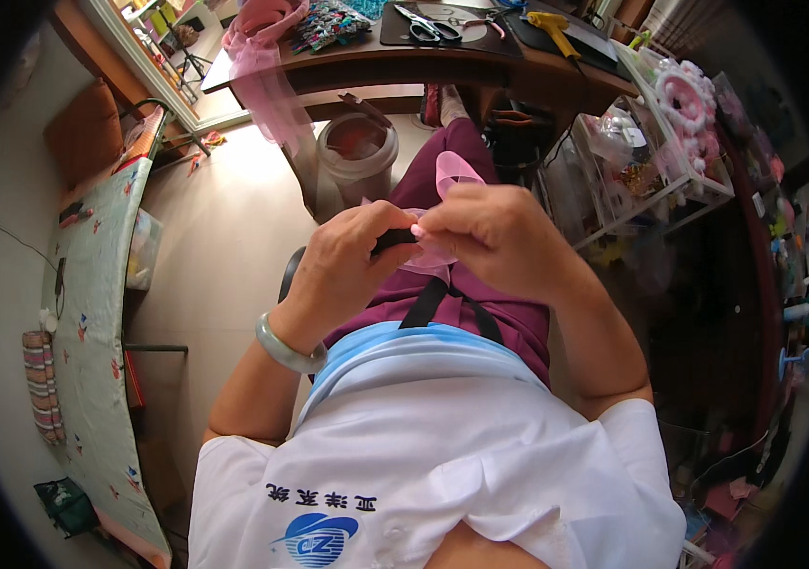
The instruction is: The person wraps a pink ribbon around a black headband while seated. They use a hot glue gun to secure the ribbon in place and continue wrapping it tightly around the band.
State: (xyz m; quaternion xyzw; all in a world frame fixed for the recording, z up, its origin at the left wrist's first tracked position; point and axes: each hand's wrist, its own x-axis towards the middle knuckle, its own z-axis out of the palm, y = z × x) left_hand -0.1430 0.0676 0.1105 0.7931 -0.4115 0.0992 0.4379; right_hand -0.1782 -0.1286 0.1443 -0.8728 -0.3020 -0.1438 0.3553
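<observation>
My left hand (358, 249) and my right hand (486, 235) meet above my lap, fingertips nearly touching. Between them is a translucent pink ribbon (457, 171); one loop rises behind my right hand and more hangs below the fingers. My right thumb and fingertips pinch it near a small pink piece (417, 230) whose kind I cannot tell. A dark object (393, 240) shows between my left thumb and forefinger, mostly hidden. Black straps (427, 302) hang below the ribbon over my maroon trousers.
Ahead, the table (347, 60) bears scissors (422, 25), pliers (486, 23), a yellow glue gun (553, 30) and pink tulle (262, 64). Below it stands a waste bin (358, 160). A clear rack (660, 192) with craft supplies is at right, a cloth-covered bench (95, 284) at left.
</observation>
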